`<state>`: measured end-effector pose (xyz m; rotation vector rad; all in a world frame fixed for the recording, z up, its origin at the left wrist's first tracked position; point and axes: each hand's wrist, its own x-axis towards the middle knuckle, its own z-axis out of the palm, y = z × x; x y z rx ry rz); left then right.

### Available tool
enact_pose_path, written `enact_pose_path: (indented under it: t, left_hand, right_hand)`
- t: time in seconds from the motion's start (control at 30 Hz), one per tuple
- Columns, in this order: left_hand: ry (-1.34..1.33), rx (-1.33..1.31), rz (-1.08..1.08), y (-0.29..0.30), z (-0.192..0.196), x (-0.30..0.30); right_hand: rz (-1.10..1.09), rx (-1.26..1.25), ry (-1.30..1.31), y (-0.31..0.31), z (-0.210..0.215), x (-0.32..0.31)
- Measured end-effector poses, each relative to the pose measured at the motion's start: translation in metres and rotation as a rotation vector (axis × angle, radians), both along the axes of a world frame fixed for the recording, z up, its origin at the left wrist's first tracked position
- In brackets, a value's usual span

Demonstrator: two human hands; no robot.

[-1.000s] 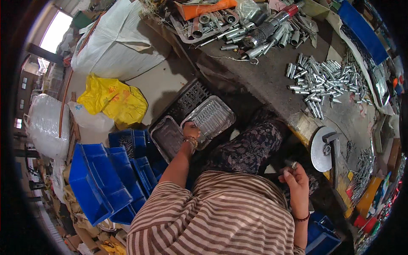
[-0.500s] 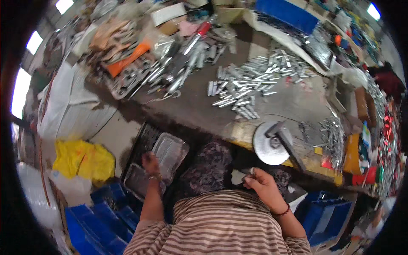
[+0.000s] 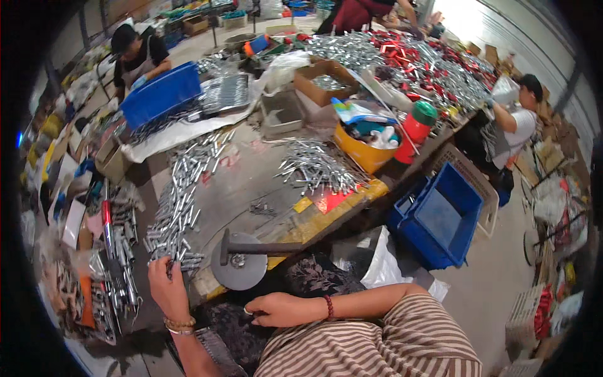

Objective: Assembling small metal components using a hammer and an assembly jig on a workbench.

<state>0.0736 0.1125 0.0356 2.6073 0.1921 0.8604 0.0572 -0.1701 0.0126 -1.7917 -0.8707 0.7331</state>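
My left hand (image 3: pixel 168 288) reaches to the near end of a long pile of shiny metal tubes (image 3: pixel 178 210) on the workbench. Its thumb and fingers are bent together and appear to pinch a tube there, though the fingertips partly hide it. Over my lap, my right hand (image 3: pixel 279 310) is closed, its fingers curled inward; whatever they may hold is hidden. Between the hands and the bench middle lies a round metal disc (image 3: pixel 242 276). A hammer (image 3: pixel 260 248) rests across it, head to the left, beside a small metal piece (image 3: pixel 237 260).
Thin metal parts (image 3: pixel 317 166) are heaped near the yellow bench edge, by a yellow container (image 3: pixel 367 147) and a red jar (image 3: pixel 418 129). Blue crates (image 3: pixel 440 217) stand at right. Tools (image 3: pixel 116 251) crowd the left. Co-workers (image 3: pixel 139 60) are around the bench.
My view has turned to the right. My left hand has gone from the shallow trays beside my lap up to the tube pile. My right hand stays low over my lap.
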Motion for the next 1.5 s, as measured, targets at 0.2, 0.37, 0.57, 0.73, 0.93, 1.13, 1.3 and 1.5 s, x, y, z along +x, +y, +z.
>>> enact_pose_path:
  t: [0.2, 0.37, 0.57, 0.73, 0.93, 1.13, 1.3, 1.5]
  left_hand:
    - [0.106, 0.093, -0.025, 0.002, -0.003, 0.014]
    - [0.114, 0.063, -0.021, 0.0, -0.002, 0.014]
    - [0.004, -0.358, 0.014, -0.009, 0.013, -0.006]
    - [0.114, -0.455, -0.229, -0.048, 0.019, -0.023]
    - [0.202, -0.362, -0.347, -0.07, 0.014, -0.026]
    - [0.224, -0.259, -0.382, -0.074, 0.017, -0.025]
    - [0.189, -0.191, -0.383, -0.085, 0.016, -0.022]
    - [0.211, -0.22, -0.368, -0.081, 0.008, -0.022]
  right_hand:
    - [-0.044, 0.045, -0.034, -0.022, -0.004, 0.001]
    - [-0.1, 0.097, -0.08, -0.041, 0.02, 0.012]
    - [-0.492, 0.145, -0.556, -0.083, 0.057, 0.064]
    - [-0.605, -0.242, -1.252, -0.114, 0.057, 0.138]
    - [-0.257, -0.554, -1.272, -0.11, 0.037, 0.172]
    - [-0.275, -0.411, -1.24, -0.103, 0.04, 0.175]
    - [-0.56, 0.266, -0.548, -0.047, 0.056, 0.124]
    - [-0.435, 0.248, -0.465, -0.011, 0.023, 0.077]
